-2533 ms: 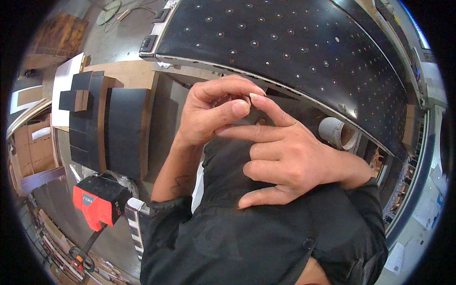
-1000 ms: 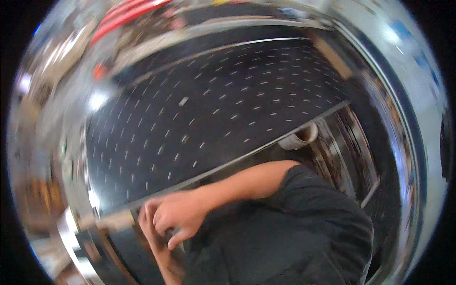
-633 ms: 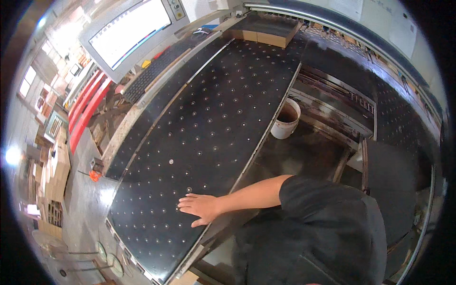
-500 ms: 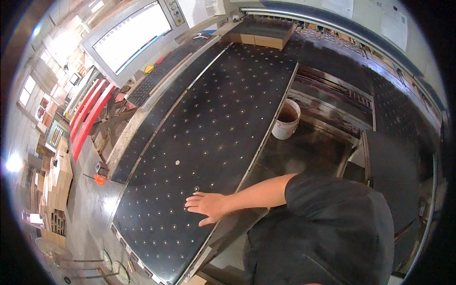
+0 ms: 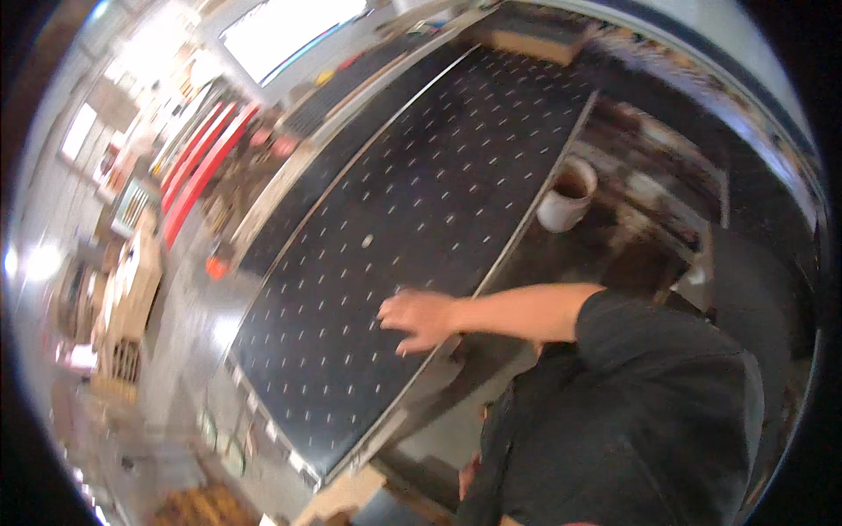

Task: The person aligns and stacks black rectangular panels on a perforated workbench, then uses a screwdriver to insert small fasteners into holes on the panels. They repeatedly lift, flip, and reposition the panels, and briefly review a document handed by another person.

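A black shirt (image 5: 614, 421) fills the lower right, its short sleeve ending above the elbow. From it the bare right forearm (image 5: 526, 311) reaches leftward to the right hand (image 5: 421, 320), palm down with fingers spread, gripping nothing; it appears to rest on the near part of a black worktable (image 5: 333, 394), close to its right edge. By the shirt's left edge is a blurred skin-coloured patch (image 5: 468, 478); whether it is the left hand, and how that hand stands, cannot be told. The tabletop runs diagonally away, its rows of small metal studs smeared into streaks, with one larger pale disc (image 5: 367, 240) beyond the fingers. Right of the table's edge stands a white bucket (image 5: 560, 215), brownish inside. Farther left are an orange knob-like piece (image 5: 217, 267), curved red bars (image 5: 202, 175) and stacked boards (image 5: 136, 280). A tan-edged, dark-topped panel (image 5: 531, 46) lies at the table's far end, and a lit monitor (image 5: 289, 35) stands beyond a dark keyboard (image 5: 329, 107).
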Demonstrator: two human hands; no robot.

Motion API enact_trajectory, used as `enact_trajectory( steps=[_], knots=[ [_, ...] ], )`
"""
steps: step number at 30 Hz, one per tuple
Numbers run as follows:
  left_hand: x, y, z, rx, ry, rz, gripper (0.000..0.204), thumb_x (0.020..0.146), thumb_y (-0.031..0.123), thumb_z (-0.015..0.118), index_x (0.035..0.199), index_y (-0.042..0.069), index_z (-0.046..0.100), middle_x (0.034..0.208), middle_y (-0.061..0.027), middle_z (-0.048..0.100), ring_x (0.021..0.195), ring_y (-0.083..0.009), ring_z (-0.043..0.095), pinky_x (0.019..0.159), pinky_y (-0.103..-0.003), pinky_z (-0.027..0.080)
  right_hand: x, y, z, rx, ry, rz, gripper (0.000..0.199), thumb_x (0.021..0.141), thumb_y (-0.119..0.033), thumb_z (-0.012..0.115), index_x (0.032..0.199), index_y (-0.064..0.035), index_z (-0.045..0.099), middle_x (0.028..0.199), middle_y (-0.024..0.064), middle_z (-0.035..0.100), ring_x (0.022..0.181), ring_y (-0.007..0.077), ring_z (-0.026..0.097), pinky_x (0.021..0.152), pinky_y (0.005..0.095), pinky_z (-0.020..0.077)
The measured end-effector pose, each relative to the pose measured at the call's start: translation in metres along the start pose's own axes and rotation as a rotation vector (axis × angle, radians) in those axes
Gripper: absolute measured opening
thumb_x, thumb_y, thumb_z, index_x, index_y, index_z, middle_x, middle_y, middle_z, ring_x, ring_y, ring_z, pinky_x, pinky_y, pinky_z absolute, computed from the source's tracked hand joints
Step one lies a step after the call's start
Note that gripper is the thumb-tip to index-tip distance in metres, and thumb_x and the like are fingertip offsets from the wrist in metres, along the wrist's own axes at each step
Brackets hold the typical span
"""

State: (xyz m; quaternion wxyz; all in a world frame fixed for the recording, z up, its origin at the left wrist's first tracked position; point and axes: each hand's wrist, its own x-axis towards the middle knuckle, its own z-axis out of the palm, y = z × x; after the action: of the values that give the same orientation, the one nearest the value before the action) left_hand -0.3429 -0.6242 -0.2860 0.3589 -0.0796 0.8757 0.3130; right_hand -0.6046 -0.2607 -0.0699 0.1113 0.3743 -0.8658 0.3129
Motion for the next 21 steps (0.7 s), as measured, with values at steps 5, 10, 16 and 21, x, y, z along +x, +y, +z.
enact_trajectory(
  steps=[5,10,16,21],
  knots=[
    [-0.040,0.087,0.000,-0.236,0.012,-0.051,0.067,0.097,0.069,0.061,0.107,0.006,0.080,0.107,-0.0084,0.078,0.100,-0.0220,0.070,0.088,-0.040,0.052,-0.045,0.052,-0.063,0.021,0.108,0.132,0.062,0.090,-0.044,0.077,0.134,-0.0017,0.063,0.144,0.0208,0.059,0.137,0.0387,0.053,0.116,0.0472,0.0425],
    [-0.058,0.243,-0.097,-0.775,-0.027,0.282,0.056,0.110,0.048,0.050,0.131,0.000,0.069,0.117,-0.0152,0.077,0.113,-0.0290,0.072,0.101,-0.043,0.053,-0.089,0.136,-0.141,-0.097,0.216,0.333,0.061,0.090,-0.037,0.079,0.134,0.0020,0.061,0.142,0.0213,0.059,0.135,0.0401,0.054,0.114,0.0462,0.0435],
    [-0.024,0.353,-0.244,-0.607,0.385,0.380,0.054,0.106,0.047,0.060,0.138,0.003,0.063,0.119,-0.0120,0.076,0.108,-0.0232,0.072,0.092,-0.039,0.056,-0.107,0.187,-0.169,-0.243,0.213,0.400,0.067,0.093,-0.040,0.076,0.141,0.0023,0.058,0.152,0.0211,0.053,0.144,0.0404,0.046,0.120,0.0476,0.0372],
    [0.069,0.369,-0.363,-0.708,0.687,0.302,0.046,0.103,0.046,0.066,0.129,0.008,0.067,0.117,-0.0074,0.075,0.108,-0.0193,0.070,0.088,-0.035,0.054,-0.101,0.180,-0.173,-0.250,0.184,0.426,0.062,0.092,-0.039,0.077,0.136,0.0019,0.063,0.153,0.0199,0.052,0.146,0.0402,0.044,0.121,0.0503,0.0361]
  ],
)
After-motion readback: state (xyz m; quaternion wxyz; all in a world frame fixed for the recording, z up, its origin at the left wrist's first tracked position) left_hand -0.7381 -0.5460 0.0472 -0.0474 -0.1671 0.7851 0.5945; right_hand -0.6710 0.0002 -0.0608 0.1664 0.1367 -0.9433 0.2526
